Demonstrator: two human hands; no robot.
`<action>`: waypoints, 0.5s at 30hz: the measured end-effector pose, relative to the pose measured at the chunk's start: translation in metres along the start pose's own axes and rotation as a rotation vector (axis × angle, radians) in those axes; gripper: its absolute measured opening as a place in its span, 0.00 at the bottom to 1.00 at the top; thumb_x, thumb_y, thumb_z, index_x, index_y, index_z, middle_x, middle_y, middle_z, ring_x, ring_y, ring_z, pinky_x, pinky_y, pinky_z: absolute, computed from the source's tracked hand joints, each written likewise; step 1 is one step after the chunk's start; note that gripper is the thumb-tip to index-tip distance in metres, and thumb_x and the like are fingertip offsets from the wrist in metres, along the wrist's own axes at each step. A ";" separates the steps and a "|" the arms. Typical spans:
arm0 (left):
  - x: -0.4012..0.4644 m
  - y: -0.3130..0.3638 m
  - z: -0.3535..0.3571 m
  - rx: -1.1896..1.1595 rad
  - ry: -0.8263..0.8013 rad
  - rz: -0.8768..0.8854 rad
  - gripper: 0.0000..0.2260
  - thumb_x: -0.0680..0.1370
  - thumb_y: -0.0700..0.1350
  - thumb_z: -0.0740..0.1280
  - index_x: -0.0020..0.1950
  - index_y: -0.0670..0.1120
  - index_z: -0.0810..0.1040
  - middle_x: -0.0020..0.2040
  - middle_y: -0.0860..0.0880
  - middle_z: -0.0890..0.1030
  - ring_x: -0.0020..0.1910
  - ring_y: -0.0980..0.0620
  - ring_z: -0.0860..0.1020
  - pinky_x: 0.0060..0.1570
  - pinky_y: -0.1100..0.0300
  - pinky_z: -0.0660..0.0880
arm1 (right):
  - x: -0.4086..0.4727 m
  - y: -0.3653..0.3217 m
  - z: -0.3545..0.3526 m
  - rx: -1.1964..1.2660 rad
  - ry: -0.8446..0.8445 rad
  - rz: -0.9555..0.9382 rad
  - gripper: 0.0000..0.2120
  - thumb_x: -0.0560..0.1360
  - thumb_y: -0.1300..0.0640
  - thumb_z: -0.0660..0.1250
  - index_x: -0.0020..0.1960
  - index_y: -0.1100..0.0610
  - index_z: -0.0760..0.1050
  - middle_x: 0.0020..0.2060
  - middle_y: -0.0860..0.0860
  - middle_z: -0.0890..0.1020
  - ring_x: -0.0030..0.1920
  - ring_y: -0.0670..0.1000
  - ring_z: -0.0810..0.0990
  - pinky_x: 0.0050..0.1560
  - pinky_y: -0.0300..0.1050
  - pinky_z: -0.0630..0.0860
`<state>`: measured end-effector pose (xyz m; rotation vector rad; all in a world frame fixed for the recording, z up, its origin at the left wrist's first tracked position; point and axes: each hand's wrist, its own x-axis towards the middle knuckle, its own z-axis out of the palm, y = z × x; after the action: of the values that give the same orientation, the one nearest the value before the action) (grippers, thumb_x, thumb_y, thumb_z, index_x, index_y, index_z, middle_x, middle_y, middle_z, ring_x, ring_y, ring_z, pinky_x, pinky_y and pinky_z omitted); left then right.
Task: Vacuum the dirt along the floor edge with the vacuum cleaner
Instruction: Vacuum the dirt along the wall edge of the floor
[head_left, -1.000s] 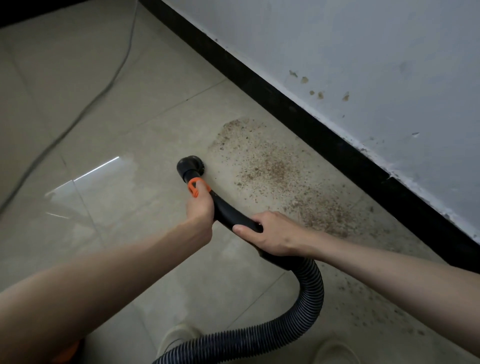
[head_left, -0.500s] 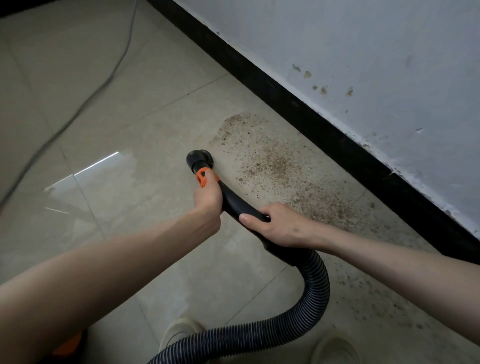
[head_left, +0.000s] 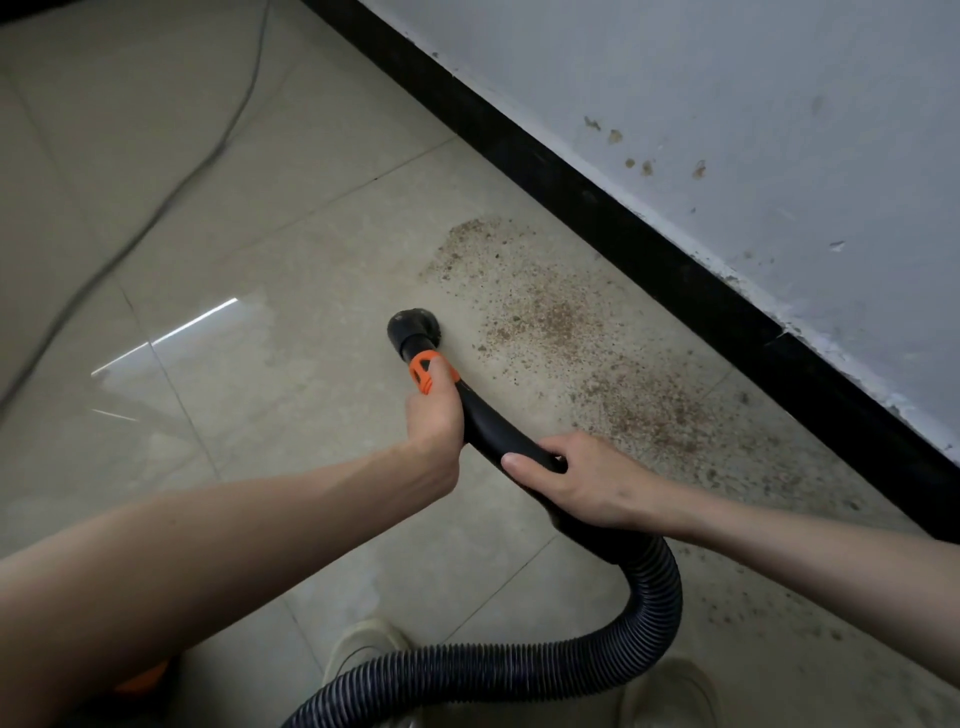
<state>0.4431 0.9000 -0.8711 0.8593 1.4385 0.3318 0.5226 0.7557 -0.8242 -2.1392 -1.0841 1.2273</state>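
Observation:
A black vacuum nozzle (head_left: 413, 327) with an orange collar (head_left: 426, 371) points down at the tiled floor, just left of a patch of brown dirt (head_left: 550, 325) that runs along the black skirting (head_left: 623, 218). My left hand (head_left: 434, 415) grips the curved black handle pipe (head_left: 493, 426) right behind the orange collar. My right hand (head_left: 582, 483) grips the same pipe lower down, where it joins the ribbed black hose (head_left: 519, 670). The hose loops down and left out of the frame.
A pale wall (head_left: 727, 104) rises above the skirting on the right. A grey cable (head_left: 156, 218) lies across the tiles at the left. Two light shoes (head_left: 363, 644) show at the bottom, and an orange part of the vacuum body (head_left: 143, 678) sits at the bottom left.
The nozzle and both hands have shifted slightly to the right, nearer the left edge of the dirt patch. Both grips are unchanged.

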 end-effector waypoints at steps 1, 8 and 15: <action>-0.001 -0.002 -0.004 -0.021 0.015 -0.001 0.22 0.77 0.59 0.58 0.59 0.43 0.71 0.46 0.47 0.77 0.46 0.48 0.77 0.50 0.53 0.78 | 0.001 0.001 -0.003 0.083 -0.056 -0.006 0.21 0.76 0.37 0.62 0.33 0.51 0.69 0.24 0.46 0.77 0.25 0.44 0.76 0.29 0.39 0.72; -0.008 -0.005 -0.019 -0.140 0.032 0.019 0.11 0.75 0.55 0.60 0.43 0.47 0.71 0.41 0.47 0.75 0.41 0.48 0.76 0.46 0.51 0.77 | 0.005 -0.005 -0.013 0.241 -0.255 0.002 0.20 0.77 0.39 0.62 0.35 0.53 0.73 0.28 0.50 0.80 0.27 0.48 0.79 0.30 0.40 0.76; -0.017 -0.019 -0.011 -0.083 -0.097 -0.039 0.18 0.76 0.59 0.61 0.48 0.44 0.74 0.39 0.48 0.76 0.39 0.50 0.77 0.38 0.58 0.75 | -0.028 -0.007 0.017 -0.096 0.044 0.047 0.26 0.71 0.30 0.55 0.34 0.53 0.69 0.28 0.48 0.79 0.32 0.49 0.80 0.38 0.47 0.76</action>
<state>0.4244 0.8786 -0.8708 0.7694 1.3403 0.3140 0.4965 0.7371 -0.8141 -2.2648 -1.1001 1.1654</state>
